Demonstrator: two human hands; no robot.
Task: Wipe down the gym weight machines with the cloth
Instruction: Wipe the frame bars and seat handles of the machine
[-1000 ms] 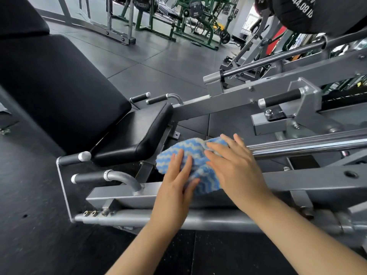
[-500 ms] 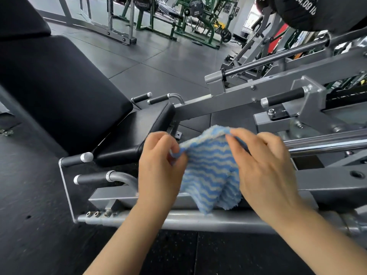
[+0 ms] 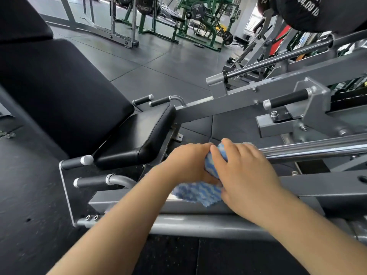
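Hands are what we look at first, from left to right. Our left hand is curled round the blue and white cloth, gripping it from the left side. Our right hand lies over the cloth from the right, with bent fingers holding the top of it.

Half a second ago we held the cloth up in the air, spread open between both hands. Now we have bunched it up and brought it down. It sits between our hands, just at the end of the shiny bar, and its loose corner hangs onto the grey frame rail. We think this means we were folding the cloth to a fresh side, and wiping the bar or the rail comes next.

Left of our hands is the black seat. It looks untouched by the cloth right now.

Up at the top right, a black weight plate has white writing. We can read "44.09" and what looks like "lb".
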